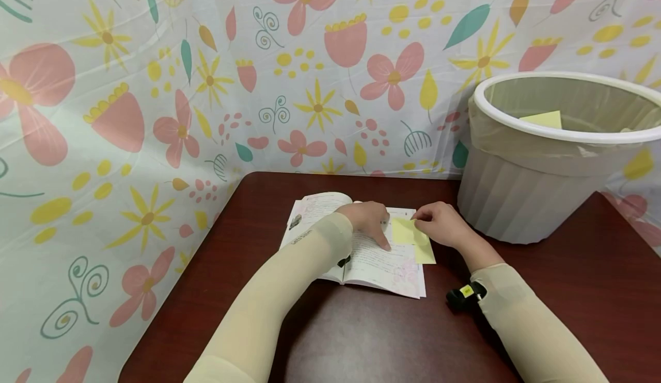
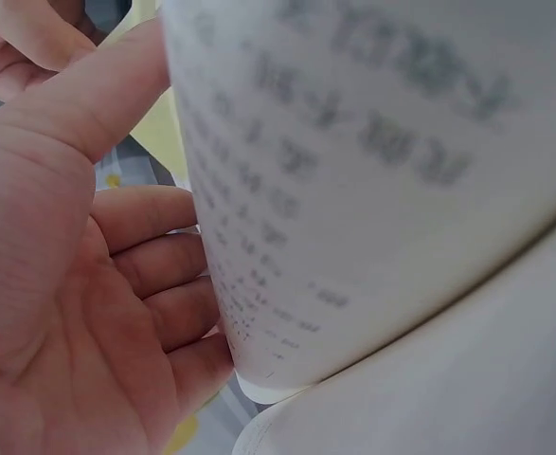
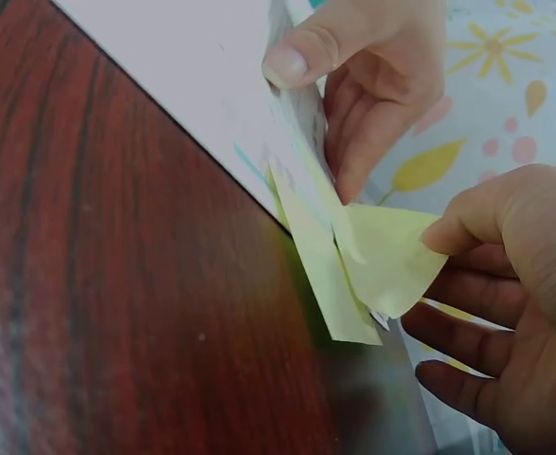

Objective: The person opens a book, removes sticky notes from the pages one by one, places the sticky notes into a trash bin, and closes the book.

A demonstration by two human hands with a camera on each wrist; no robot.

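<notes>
An open book (image 1: 372, 262) with printed pages lies on the table. My left hand (image 1: 369, 219) rests on its right-hand page, thumb (image 3: 301, 57) and fingers spread apart; in the left wrist view, a curved page (image 2: 353, 190) hides the fingertips of that hand (image 2: 60, 265). My right hand (image 1: 441, 222) pinches the edge of a yellow sticky note (image 1: 405, 231) between thumb and finger at the page's right side. In the right wrist view this sticky note (image 3: 391, 256) bends up toward the thumb. A second yellow sticky note (image 1: 426, 253) sticks out below it past the page edge.
A tall grey waste bin (image 1: 516, 193) with a white rim and clear liner stands at the table's right, a yellow paper (image 1: 544, 120) inside it. The dark red-brown table (image 1: 361, 337) meets a flower-printed curtain (image 1: 206, 113) behind and to the left.
</notes>
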